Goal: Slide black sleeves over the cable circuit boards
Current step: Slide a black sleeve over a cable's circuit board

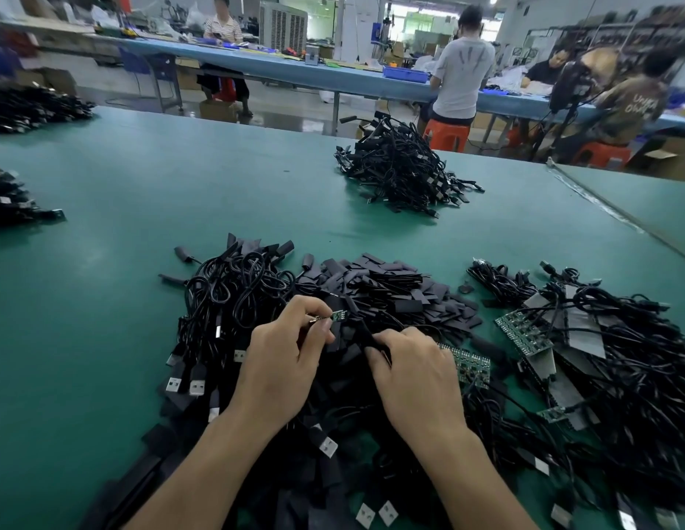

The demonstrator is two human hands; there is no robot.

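Observation:
My left hand pinches a small green circuit board on the end of a cable, held above a heap of flat black sleeves. My right hand pinches one black sleeve just right of the board, its end a short way from the board's tip. Black USB cables lie tangled under and left of my hands.
Green board panels and more tangled cables lie at the right. A separate cable pile sits further back on the green table. Other piles lie at the left edge. People work at a blue bench behind.

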